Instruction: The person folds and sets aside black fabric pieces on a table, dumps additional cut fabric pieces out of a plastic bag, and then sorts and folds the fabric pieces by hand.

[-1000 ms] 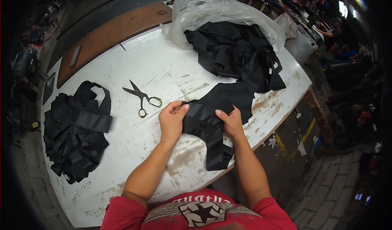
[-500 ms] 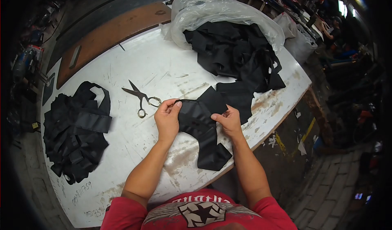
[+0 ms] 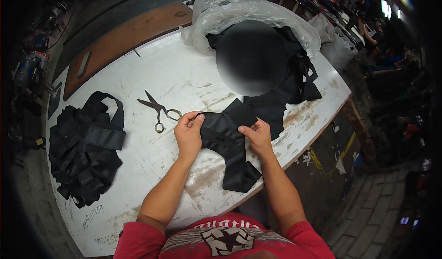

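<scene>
Between my two hands a strip of black fabric (image 3: 221,131) is held over the table, its lower end hanging toward the near edge. My left hand (image 3: 189,132) pinches its left end between thumb and fingers. With thumb and fingers closed, my right hand (image 3: 258,136) grips the right part. Beyond my left hand lie dark metal scissors (image 3: 161,109), blades apart, touched by neither hand. More black fabric (image 3: 267,114) spreads behind my right hand and runs into the heap at the bag. A round blurred patch covers much of that heap.
A pile of black fabric strips (image 3: 87,153) lies at the table's left. At the back, a clear plastic bag (image 3: 258,6) surrounds the larger heap. The white table (image 3: 156,66) has a brown board (image 3: 129,43) along its far side. A person (image 3: 375,36) is at the far right.
My hands and the held fabric have hardly moved. A round blurred patch now hides part of the heap by the bag.
</scene>
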The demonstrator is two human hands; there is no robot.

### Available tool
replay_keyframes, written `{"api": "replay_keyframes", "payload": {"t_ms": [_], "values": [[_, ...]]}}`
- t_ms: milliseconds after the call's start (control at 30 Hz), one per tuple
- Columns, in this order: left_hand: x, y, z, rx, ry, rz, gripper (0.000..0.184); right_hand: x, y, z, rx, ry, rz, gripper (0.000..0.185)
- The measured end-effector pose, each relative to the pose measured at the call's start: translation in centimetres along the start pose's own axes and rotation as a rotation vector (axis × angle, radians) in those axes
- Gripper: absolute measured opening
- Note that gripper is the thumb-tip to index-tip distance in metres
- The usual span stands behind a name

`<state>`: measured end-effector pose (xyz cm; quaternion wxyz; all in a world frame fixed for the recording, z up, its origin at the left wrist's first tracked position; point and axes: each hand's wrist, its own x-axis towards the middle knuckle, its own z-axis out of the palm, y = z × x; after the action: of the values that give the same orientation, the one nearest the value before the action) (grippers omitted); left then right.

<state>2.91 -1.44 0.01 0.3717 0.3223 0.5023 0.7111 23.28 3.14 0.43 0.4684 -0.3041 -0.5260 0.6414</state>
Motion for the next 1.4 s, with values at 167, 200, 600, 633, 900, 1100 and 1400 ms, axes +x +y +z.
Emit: {"api": "replay_keyframes", "payload": {"t_ms": [167, 200, 600, 633, 900, 1100, 1400], "values": [[-0.1, 0.1, 0.1, -0.017, -0.003, -0.006, 0.014, 0.0, 0.1, 0.2, 0.006, 0.017, -0.021, 0.03], [-0.1, 0.1, 0.1, -0.019, -0.005, -0.006, 0.014, 0.1, 0.1, 0.2, 0.003, 0.026, -0.024, 0.03], [0.0, -0.6, -0.1, -0.004, -0.03, 0.012, 0.016, -0.2, -0.3, 1.3, -0.123, 0.164, -0.05, 0.02], [0.1, -0.5, -0.2, -0.068, -0.076, -0.044, 0.02, -0.2, -0.2, 1.3, -0.107, 0.172, -0.056, 0.019], [-0.1, 1.1, 0.4, -0.154, -0.414, -0.241, 0.075, 0.1, 0.2, 1.0, -0.034, 0.221, -0.087, 0.019], [-0.1, 1.2, 0.6, -0.116, -0.391, -0.186, 0.074, 0.3, 0.7, 0.8, 0.059, 0.214, -0.134, 0.02], [0.3, 1.3, 0.4, -0.142, -0.254, -0.164, 0.063, 0.4, 1.0, -1.5, 0.344, 0.126, 0.153, 0.04]]}}
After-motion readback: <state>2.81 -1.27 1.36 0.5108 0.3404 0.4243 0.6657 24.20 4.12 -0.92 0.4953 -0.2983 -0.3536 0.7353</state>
